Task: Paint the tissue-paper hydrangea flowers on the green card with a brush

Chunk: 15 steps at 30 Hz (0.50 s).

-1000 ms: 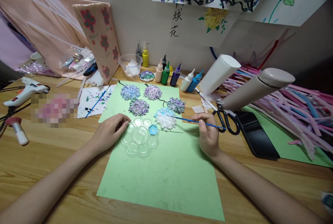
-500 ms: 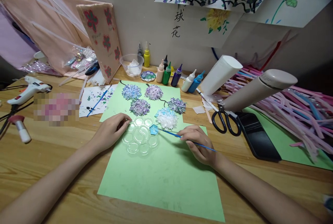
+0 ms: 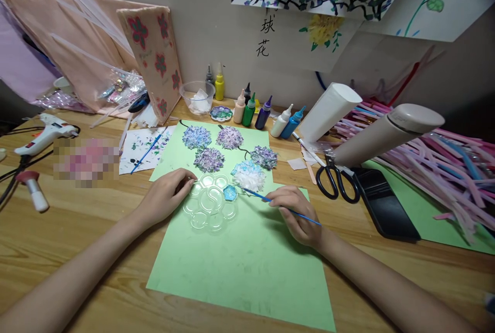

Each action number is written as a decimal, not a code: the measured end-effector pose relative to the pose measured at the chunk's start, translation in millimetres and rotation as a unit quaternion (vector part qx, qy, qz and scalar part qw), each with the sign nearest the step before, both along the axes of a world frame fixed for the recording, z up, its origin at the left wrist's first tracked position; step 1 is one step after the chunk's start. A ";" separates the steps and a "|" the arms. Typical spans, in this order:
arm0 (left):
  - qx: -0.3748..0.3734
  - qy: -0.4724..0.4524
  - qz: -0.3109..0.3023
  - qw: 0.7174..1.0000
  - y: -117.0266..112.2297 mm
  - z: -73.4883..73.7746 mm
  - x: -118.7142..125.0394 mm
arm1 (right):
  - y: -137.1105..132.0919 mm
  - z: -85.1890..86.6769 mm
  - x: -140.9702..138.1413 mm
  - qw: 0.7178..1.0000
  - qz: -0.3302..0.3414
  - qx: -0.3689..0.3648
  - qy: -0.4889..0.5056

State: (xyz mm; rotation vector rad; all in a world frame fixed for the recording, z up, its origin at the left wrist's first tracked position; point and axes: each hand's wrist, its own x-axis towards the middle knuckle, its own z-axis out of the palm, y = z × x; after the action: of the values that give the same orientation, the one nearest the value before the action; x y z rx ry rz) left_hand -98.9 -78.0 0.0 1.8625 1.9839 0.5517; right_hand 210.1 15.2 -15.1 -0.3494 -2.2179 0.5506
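My right hand (image 3: 292, 214) is closed around a thin blue paintbrush (image 3: 260, 196), whose tip is at the lower edge of a white and light-blue paper flower (image 3: 248, 176). Fingers curled, my left hand (image 3: 170, 191) holds the upper left rim of a clear paint palette (image 3: 211, 200) with round wells. Blue paint (image 3: 230, 193) fills one well at the palette's right side. Beneath lies a sheet of green paper (image 3: 240, 276). Farther up it are several fluffy flowers, among them a blue one (image 3: 196, 137) and a purple one (image 3: 209, 160).
Paint bottles (image 3: 263, 113) stand behind the paper, beside a clear plastic bowl (image 3: 197, 98). To the right are scissors (image 3: 337, 183), a black phone (image 3: 385, 203) and two bottles, one grey (image 3: 386, 134). A glue gun (image 3: 46, 134) and a paint-spotted sheet (image 3: 145, 150) lie left.
The brush tip has moved from beside the palette's blue well up and right to the white and blue flower. My left hand stays on the palette.
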 end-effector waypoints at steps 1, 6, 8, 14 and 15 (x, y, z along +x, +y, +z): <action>0.001 0.000 0.000 1.000 -0.1 0.1 0.0 | 0.1 -1.4 1.3 0.999 -0.025 -0.008 0.031; -0.002 -0.002 0.004 1.000 -0.5 0.7 0.4 | 4.4 -8.3 3.7 0.975 -0.148 -0.038 0.162; -0.004 -0.005 0.004 1.000 -0.7 1.0 0.4 | 6.6 -9.5 2.8 0.972 -0.157 -0.040 0.172; -0.006 -0.007 0.003 1.000 -0.5 1.9 -0.4 | 8.1 -12.6 2.5 0.979 -0.135 -0.056 0.142; -0.005 -0.008 0.003 1.000 -0.4 2.0 -0.3 | 8.0 -13.1 2.7 0.980 -0.135 -0.061 0.131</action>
State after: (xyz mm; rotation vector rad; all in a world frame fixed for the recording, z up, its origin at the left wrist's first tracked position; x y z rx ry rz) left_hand -99.2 -78.3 2.0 1.8420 1.9788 0.5548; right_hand 212.7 23.2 -28.2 -0.5986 -1.8516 0.5511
